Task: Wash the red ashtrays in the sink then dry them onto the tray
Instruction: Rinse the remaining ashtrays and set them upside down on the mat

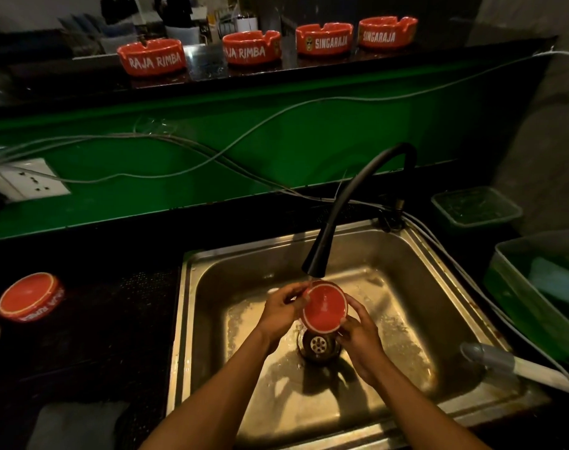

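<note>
A red ashtray is held tilted, its underside toward me, under the black tap spout over the steel sink. My left hand grips its left edge and my right hand grips its right and lower edge. Water runs onto it. Another red ashtray lies upside down on the dark tray left of the sink. Several red ashtrays stand in a row on the high black ledge at the back.
The drain sits just below the hands. Grey cables hang across the green wall, with a wall socket at left. Green plastic tubs and a clear container stand right of the sink. A grey-handled tool rests on the sink's right rim.
</note>
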